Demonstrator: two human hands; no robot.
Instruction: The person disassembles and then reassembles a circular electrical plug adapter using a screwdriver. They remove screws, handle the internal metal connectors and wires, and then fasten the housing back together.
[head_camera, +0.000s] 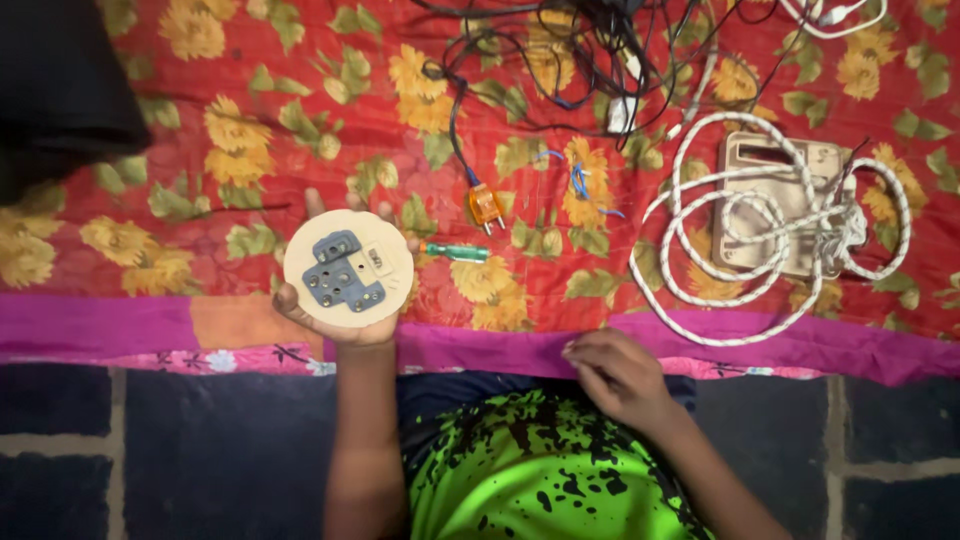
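Round cream socket board with grey outlets (348, 268) gripped in my left hand (340, 315), right hand (618, 375) loosely curled, holding nothing, on magenta cloth border (120, 325), green-handled screwdriver (456, 251) nearby.

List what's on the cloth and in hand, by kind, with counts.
Round socket board, held in the left hand: 1
Screwdriver, green handle: 1
Orange plug: 1
White cord coil: 1
Beige box under the coil: 1
Black wire tangle: 1, strands too knotted to count
Right hand rests on the cloth edge, holding nothing visible.
Total: 6
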